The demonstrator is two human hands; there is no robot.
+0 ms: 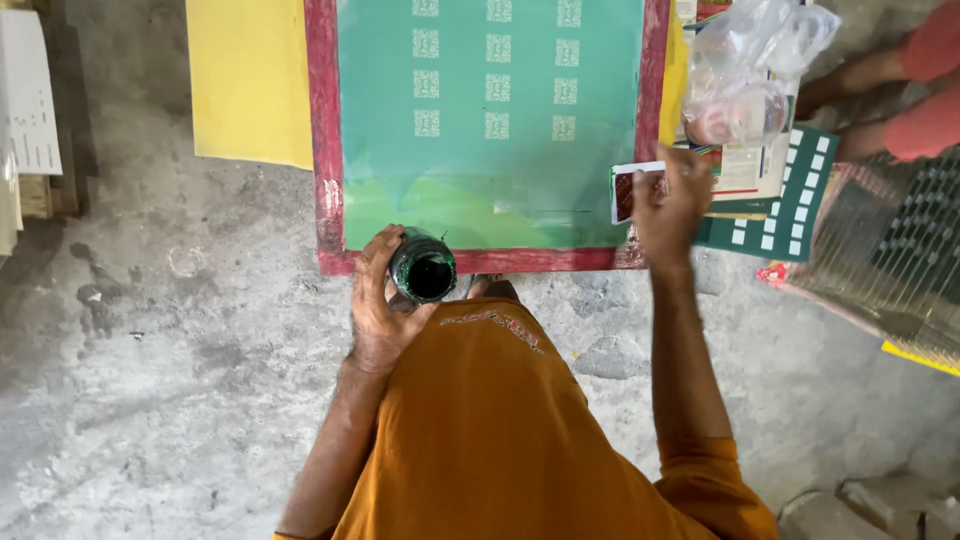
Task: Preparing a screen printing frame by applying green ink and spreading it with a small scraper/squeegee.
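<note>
- Your left hand (380,300) grips an open jar of green ink (424,268), just below the red-framed screen (327,130).
- Your right hand (668,205) pinches a small card (630,190) beside that frame.

A red-stained wooden screen-printing frame (325,130) holds a teal-green mesh (490,150) patterned with rows of small pale squares, with a lighter green smear of ink along its near edge. Beside it lies a plain yellow sheet (248,80). The round open jar (424,268) is dark with green ink. A small card (636,190) is dark red with a white border. Dark green printed sheets (785,215) carry white rectangles. The concrete floor (180,380) is mottled grey.
</note>
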